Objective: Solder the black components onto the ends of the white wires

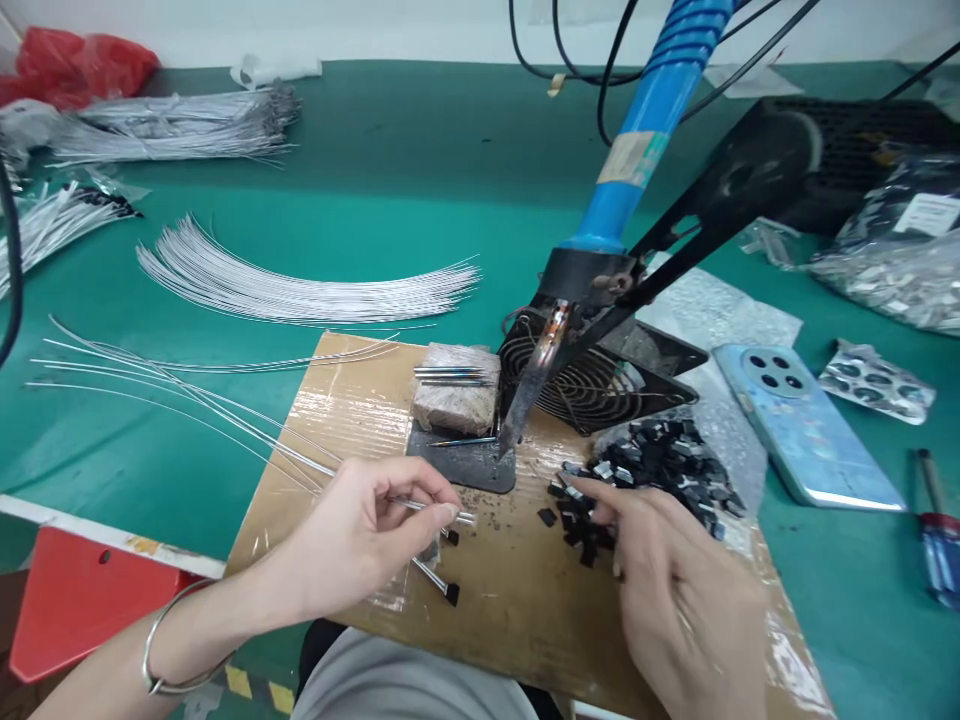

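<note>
- While the soldering iron point(600, 200) is hanging tip-down, the left hand point(360, 535) is pinching a thin silver wire point(461, 516) just below-left of the iron's tip.
- The right hand point(675, 590) is touching the heap of black pieces point(660, 460) below-right of the iron, fingers half-curled; whether it is pinching one is unclear.

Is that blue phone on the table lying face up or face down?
Face down: the phone shows its back, with the round camera lenses facing up.
</note>
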Demonstrator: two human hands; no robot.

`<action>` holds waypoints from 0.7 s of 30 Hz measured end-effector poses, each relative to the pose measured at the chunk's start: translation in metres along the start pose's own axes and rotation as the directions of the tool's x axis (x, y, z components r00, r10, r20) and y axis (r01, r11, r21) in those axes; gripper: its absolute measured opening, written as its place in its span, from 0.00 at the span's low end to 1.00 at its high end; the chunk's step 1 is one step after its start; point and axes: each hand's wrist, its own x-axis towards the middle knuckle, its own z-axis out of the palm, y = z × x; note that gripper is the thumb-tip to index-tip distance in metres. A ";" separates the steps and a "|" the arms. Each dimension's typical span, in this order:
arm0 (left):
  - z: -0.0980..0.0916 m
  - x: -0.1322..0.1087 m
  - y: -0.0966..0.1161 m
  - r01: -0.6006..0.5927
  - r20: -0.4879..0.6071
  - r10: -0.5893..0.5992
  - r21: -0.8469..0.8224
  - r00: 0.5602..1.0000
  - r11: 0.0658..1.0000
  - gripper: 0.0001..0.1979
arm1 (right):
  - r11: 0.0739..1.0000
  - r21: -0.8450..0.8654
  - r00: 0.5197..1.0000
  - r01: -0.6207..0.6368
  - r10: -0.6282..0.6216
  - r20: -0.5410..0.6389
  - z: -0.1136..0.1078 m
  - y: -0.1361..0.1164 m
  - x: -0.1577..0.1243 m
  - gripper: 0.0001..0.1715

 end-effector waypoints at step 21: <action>0.009 0.003 0.002 -0.033 -0.146 0.020 -0.085 0.989 0.996 0.09 | 0.912 -0.293 0.950 0.288 -0.311 -0.036 0.015 -0.005 -0.011 0.08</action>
